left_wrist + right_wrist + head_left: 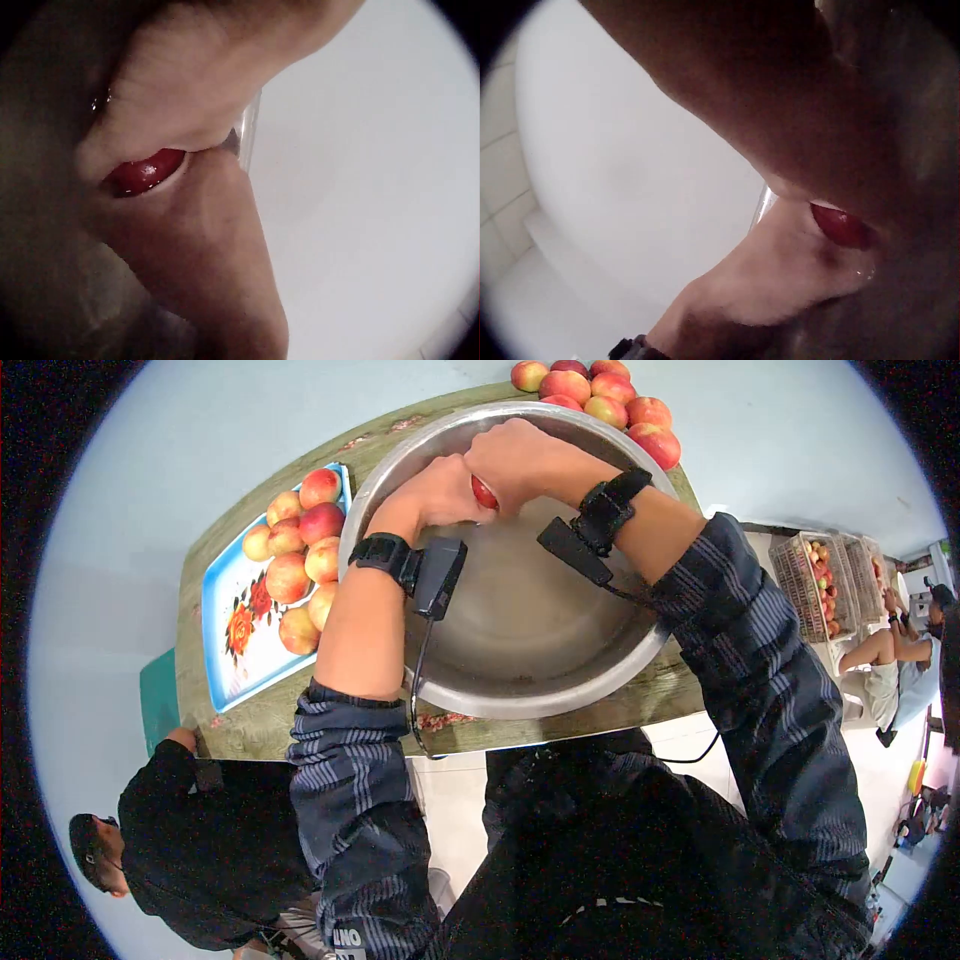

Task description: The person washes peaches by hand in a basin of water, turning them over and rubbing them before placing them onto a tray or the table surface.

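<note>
Both hands meet inside the far part of a large metal basin [550, 705] that holds cloudy water. Between them is a wet, glossy red nectarine [483, 493], mostly covered by the fingers. My left hand [440, 492] curls round it from the left, and my right hand [528, 458] wraps it from the right and above. In the left wrist view only a red strip of the nectarine [154, 171] shows between the two hands. The right wrist view likewise shows a small patch of the nectarine [841, 225]; the fingertips are hidden.
Left of the basin, a floral tray [222, 685] bears several nectarines [288, 577]. More nectarines [605, 410] lie past the basin's far right rim. Fruit-filled crates [800, 575] and a seated person [905, 670] are at far right; another person [210, 840] is at lower left.
</note>
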A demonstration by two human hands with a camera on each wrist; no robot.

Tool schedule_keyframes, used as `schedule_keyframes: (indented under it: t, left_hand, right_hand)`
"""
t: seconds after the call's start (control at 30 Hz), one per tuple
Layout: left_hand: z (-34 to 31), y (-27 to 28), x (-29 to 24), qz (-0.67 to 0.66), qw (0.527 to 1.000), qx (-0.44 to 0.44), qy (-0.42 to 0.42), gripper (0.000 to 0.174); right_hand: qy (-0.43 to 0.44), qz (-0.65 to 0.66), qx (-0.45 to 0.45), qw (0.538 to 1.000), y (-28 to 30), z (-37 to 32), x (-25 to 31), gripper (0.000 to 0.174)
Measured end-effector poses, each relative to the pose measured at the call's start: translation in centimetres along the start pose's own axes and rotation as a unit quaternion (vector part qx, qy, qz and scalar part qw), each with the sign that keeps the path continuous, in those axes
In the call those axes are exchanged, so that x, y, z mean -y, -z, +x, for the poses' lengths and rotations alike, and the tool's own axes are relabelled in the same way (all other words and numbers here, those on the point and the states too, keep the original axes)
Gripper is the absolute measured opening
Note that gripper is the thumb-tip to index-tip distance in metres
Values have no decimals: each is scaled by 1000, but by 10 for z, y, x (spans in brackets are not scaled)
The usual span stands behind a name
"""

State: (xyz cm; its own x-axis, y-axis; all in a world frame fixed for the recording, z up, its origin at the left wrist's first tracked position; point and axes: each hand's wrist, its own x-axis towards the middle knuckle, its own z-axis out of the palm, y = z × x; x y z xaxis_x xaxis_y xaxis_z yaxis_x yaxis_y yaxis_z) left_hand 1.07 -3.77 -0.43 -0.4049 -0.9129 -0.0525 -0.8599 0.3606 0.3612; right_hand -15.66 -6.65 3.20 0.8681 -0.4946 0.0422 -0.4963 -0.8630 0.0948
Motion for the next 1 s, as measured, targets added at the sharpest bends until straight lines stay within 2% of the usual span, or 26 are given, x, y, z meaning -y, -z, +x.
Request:
schedule_keyframes:
  t: [0.07,0.17,0.23,0.33,0.43,0.53,0.63,0.73,0.83,0.87,0.93,1.0]
  left_hand:
    - [-6,8,-14,-52,999,-15,-2,38]
    - [-1,8,-20,113,992,36,39,31]
    - [-3,10,-28,158,986,23,42,27]
    - [-1,12,-35,225,974,4,27,23]
    - [-1,14,-40,271,962,-4,33,22]
    - [-6,21,-46,250,966,-6,64,25]
    - [-2,13,-27,177,982,-6,65,31]
    - [1,9,-17,114,992,-8,47,35]
    - [-4,12,-27,124,990,-45,58,33]
    - [-6,14,-33,137,986,-63,66,31]
    - [-3,13,-37,198,977,-43,73,27]
    - [1,13,-39,250,966,-42,57,24]
  right_hand:
    - [-13,20,27,999,4,-1,2,32]
    - [-35,101,107,988,14,-5,4,32]
    - [-20,161,141,977,6,2,-4,32]
    - [-40,329,204,921,3,-1,-18,31]
    - [-63,349,237,905,-6,5,-24,31]
    - [0,177,106,978,-9,9,-20,32]
    - [-75,107,134,982,23,-1,2,35]
    - [-50,35,43,997,11,-3,4,38]
    - [-57,20,38,997,13,-2,3,38]
    - [-64,50,62,995,12,-2,1,38]
    - [-79,109,110,985,11,0,-7,39]
    - [-80,239,164,954,11,-1,-16,37]
